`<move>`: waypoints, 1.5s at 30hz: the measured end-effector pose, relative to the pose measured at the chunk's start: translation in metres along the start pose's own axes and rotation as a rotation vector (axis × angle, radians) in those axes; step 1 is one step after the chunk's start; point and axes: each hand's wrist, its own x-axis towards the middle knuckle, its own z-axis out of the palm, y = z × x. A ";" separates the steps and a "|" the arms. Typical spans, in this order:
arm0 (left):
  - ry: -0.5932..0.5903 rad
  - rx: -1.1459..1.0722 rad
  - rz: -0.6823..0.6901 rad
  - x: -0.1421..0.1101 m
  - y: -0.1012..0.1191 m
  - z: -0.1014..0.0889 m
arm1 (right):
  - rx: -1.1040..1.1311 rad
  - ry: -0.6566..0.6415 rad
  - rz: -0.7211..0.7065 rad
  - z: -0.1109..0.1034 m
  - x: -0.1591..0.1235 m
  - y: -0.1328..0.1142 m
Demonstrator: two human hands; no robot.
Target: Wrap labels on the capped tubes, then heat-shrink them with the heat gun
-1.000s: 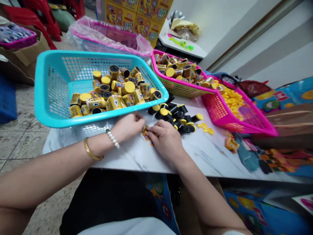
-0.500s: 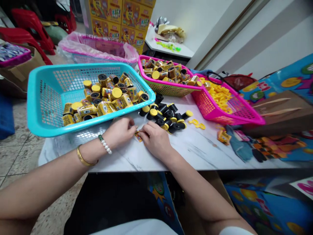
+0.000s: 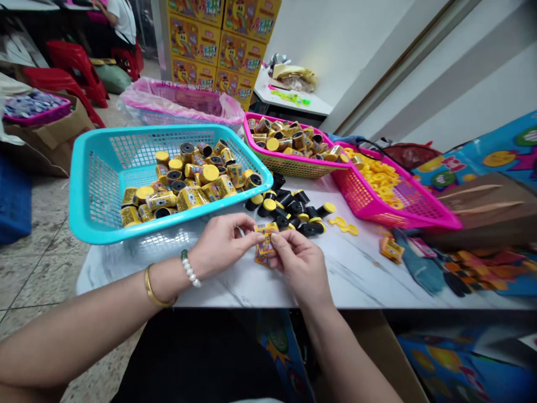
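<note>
My left hand (image 3: 222,243) and my right hand (image 3: 300,263) both pinch a small yellow printed sticker (image 3: 265,238), held just above the white marble table (image 3: 352,274). More stickers (image 3: 260,259) lie on the table under it. Behind my hands sits a heap of black rolls with yellow caps (image 3: 289,208). The turquoise basket (image 3: 96,184) to the left holds several rolls wrapped in yellow labels (image 3: 188,182).
A pink basket (image 3: 293,162) of labelled rolls and another pink basket (image 3: 398,207) of yellow rings stand at the back right. Loose yellow rings (image 3: 344,224), a small sticker stack (image 3: 391,249) and printed sheets (image 3: 474,268) lie to the right. Yellow cartons (image 3: 218,39) stand behind.
Both hands have lifted a sticker off the pile on the table and now hold it up between their fingertips. The camera view has shifted slightly.
</note>
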 end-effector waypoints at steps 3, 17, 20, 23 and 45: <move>0.200 -0.011 0.025 -0.008 0.003 0.005 | -0.040 0.212 -0.105 0.004 -0.004 0.001; 0.089 -0.280 -0.229 -0.006 0.007 0.007 | -0.271 0.279 -0.441 0.014 -0.014 0.016; 0.080 -0.307 -0.297 -0.003 0.008 0.005 | -0.315 0.263 -0.496 0.015 -0.015 0.020; -0.010 -0.335 -0.404 -0.002 0.007 0.003 | -0.293 0.258 -0.507 0.015 -0.016 0.020; 0.130 -0.358 -0.292 -0.002 0.008 0.005 | -0.254 0.311 -0.492 0.014 -0.016 0.020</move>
